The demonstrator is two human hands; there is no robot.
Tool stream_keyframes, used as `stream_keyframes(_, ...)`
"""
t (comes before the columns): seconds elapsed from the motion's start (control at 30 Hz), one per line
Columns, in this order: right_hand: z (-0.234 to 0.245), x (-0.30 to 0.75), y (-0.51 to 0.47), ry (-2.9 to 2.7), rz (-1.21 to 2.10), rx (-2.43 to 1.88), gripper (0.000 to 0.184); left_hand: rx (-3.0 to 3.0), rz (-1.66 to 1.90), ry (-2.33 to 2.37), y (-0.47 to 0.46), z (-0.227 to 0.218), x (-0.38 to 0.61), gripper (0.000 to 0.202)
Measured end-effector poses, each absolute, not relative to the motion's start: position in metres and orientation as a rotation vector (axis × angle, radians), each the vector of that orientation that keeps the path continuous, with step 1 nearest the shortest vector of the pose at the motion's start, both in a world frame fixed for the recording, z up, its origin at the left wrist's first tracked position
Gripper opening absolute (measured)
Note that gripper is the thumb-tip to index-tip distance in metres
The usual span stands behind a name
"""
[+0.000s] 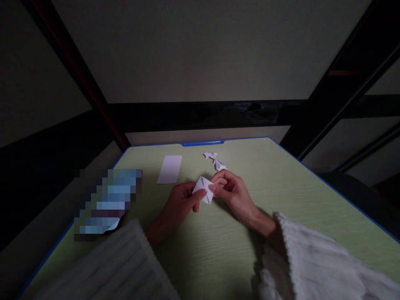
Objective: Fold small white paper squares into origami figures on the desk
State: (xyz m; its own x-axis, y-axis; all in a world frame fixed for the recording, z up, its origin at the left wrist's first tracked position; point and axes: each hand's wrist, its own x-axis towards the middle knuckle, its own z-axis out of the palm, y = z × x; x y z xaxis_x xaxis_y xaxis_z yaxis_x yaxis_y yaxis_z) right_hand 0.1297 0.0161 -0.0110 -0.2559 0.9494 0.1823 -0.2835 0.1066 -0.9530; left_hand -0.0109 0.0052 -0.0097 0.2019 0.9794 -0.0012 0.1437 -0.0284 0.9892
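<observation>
A small white square of folded paper (203,183), with creases meeting near its middle, is held above the table between both hands. My left hand (181,202) pinches its left side, thumb on top and fingers beneath. On the right side, my right hand (234,193) grips it with the thumb on the upper face and the fingers curled behind. Just beyond my right hand lie small folded white paper figures (215,160), touching or close to each other. Their lower end is partly covered by my right fingers.
A flat stack or sheet of white paper (169,169) lies to the left on the pale table (281,183), which has a blue edge. Farther left is a device with a blurred screen (112,200). A blue handle (203,143) sits at the far edge, before a wall.
</observation>
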Motion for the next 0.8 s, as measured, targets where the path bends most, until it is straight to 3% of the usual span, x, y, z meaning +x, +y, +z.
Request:
stream_keyframes(0.2,-0.0108,0.1304,0.0174,-1.365,1.497,-0.737,0.012,1.318,1.053,1.151,0.008,-0.0099,-0.0093,0.021)
stream_keyframes(0.4,-0.0113,0.1291,0.0132,-1.418,1.494,-0.696,0.034,1.243,1.171,1.174,0.008,-0.0106,-0.0104,0.022)
stream_keyframes(0.8,-0.0125,0.1293,0.0112,-1.498,1.407,-0.707,0.026,1.186,1.245,1.132,0.0103,-0.0156,-0.01,0.023)
